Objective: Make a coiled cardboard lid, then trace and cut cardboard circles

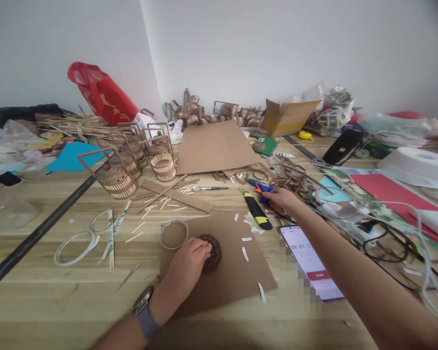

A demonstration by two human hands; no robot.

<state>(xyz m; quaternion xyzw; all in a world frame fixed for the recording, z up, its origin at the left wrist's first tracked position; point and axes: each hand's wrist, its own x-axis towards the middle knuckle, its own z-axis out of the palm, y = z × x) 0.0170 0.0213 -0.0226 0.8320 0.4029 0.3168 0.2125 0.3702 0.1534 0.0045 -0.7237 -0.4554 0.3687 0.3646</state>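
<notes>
My left hand (190,262), with a watch on its wrist, has its fingers closed on the left edge of a dark brown coiled cardboard disc (214,253). The disc lies on a flat cardboard sheet (237,282), and part of it is hidden by my fingers. Just behind that hand rests a pale ring (174,235) on the same sheet. Over to the right, my right hand (280,199) grips a blue glue gun (260,186) with an orange trigger, its nozzle pointing left. A yellow and black utility knife (257,211) lies beside the glue gun.
Small lidded baskets (117,180) with handles stand at back left, beside an open slatted basket (163,167). A phone (312,262) lies under my right forearm. Cardboard strips (295,180) and cables (390,243) tangle at right. White paper scraps (245,253) dot the sheet.
</notes>
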